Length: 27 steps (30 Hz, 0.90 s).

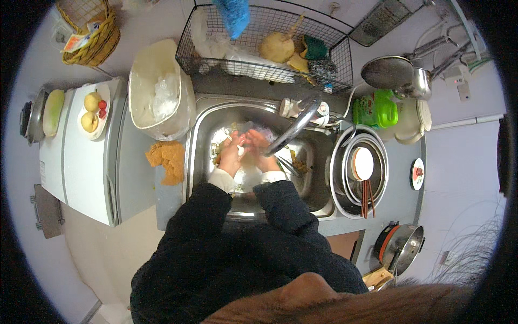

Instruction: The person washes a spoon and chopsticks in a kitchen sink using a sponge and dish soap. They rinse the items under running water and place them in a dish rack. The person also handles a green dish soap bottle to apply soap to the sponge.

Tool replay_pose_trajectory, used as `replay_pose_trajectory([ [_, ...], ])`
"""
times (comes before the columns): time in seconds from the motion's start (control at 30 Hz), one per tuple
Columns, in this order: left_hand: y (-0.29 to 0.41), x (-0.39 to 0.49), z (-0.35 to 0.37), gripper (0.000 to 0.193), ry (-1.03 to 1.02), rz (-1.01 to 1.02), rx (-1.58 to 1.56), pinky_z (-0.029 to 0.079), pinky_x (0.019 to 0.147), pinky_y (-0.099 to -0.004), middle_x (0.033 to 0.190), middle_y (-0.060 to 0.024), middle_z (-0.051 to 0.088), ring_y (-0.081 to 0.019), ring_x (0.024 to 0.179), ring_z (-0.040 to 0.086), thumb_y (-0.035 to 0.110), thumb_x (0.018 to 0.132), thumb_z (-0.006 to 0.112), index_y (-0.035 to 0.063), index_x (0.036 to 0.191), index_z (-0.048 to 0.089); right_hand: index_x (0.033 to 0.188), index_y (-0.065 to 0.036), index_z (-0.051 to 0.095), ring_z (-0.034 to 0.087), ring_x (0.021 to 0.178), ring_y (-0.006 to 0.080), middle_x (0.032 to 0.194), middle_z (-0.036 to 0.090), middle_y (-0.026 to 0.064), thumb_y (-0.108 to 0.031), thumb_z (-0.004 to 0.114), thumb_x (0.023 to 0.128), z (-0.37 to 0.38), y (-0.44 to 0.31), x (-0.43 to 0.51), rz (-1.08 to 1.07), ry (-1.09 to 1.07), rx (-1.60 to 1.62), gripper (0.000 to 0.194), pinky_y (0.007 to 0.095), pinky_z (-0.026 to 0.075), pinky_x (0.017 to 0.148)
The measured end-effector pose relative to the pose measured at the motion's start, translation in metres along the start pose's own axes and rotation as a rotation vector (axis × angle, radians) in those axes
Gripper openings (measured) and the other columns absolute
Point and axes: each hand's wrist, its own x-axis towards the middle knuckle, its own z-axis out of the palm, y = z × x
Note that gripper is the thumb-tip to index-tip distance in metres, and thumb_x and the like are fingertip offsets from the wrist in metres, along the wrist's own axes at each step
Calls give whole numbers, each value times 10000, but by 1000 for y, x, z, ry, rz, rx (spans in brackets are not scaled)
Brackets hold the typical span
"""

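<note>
Both hands are low in the stainless steel sink, close together beside the spout of the chrome faucet. My left hand has its palm turned inward, with a small white piece, possibly a garlic clove, against it. My right hand faces it, fingers somewhat apart and slightly blurred; I see nothing held in it. Vegetable scraps lie on the sink floor around the left hand. Right of the right hand are more brownish peels and a slim metal utensil. Part of the sink floor is hidden beneath my hands.
Nested metal bowls with a white bowl and chopsticks stand right of the sink. A brown cloth and plastic bin are at left. A wire basket hangs behind. Pans hang at back right.
</note>
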Motion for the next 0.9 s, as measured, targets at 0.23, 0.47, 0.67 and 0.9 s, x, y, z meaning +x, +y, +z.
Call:
replay_pose_trajectory([
  [0.23, -13, -8, 13, 216, -190, -274, 46, 422, 487, -246, 870, -23, 583, -129, 651, 541, 223, 914, 395, 102, 1035, 526, 1262, -34, 408, 451, 1076, 174, 1165, 507, 73, -411, 460, 871, -9, -21, -25, 154, 7, -461, 545, 328, 339, 905],
  [0.47, -17, -15, 16, 170, -451, -232, 355, 326, 387, -218, 765, -39, 557, -115, 560, 495, 111, 846, 468, 78, 1003, 527, 1186, -5, 472, 481, 1091, 238, 1161, 526, 172, -275, 376, 889, -31, -45, -28, 26, 23, -773, 413, 307, 354, 916],
  [0.67, -9, -21, 17, 226, -365, -182, 597, 344, 413, -219, 835, -62, 569, -97, 580, 490, 16, 841, 360, 48, 1034, 473, 1171, -101, 499, 488, 1078, 264, 1127, 527, 184, -319, 475, 834, -17, -80, -68, -57, 136, -1540, 402, 425, 330, 917],
  [0.9, -11, -21, 18, 282, -468, -266, 300, 418, 564, -202, 1080, -118, 549, -157, 776, 565, 49, 885, 396, 43, 1166, 385, 1085, -177, 584, 466, 1107, 257, 1133, 553, 73, -291, 519, 784, -8, -102, -80, -22, 270, -1634, 328, 514, 282, 941],
])
